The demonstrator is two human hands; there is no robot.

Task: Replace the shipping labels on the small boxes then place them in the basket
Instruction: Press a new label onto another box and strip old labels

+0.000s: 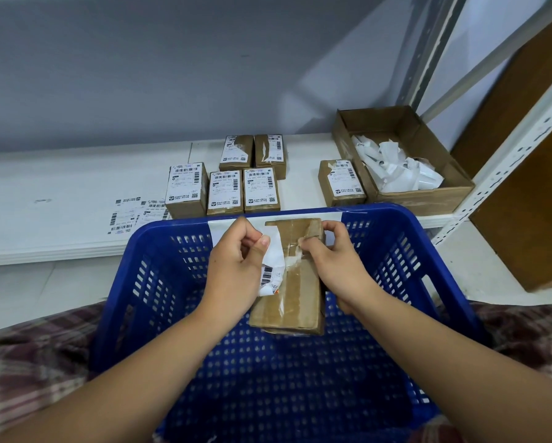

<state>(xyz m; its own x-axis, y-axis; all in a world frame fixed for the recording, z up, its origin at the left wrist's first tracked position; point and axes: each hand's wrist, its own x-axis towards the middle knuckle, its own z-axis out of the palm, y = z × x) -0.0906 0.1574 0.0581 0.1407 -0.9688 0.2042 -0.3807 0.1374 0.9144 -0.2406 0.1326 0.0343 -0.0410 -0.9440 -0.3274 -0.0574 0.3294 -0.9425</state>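
Observation:
I hold a small brown cardboard box (295,292) above the blue plastic basket (159,314). My left hand (236,266) pinches a partly peeled white shipping label (273,266) that curls off the box's left side. My right hand (332,263) grips the box's right edge, its fingertips at a torn strip of label in the middle of the box. Several labelled small boxes (226,190) stand on the white shelf (60,193) beyond the basket. Loose new labels (131,215) lie flat on the shelf to the left.
An open cardboard box (428,199) with crumpled peeled labels sits at the right on the shelf, one more labelled box (342,183) beside it. A white metal rack post (508,161) and a brown board (524,187) stand at the right. The basket rests on my plaid-covered lap.

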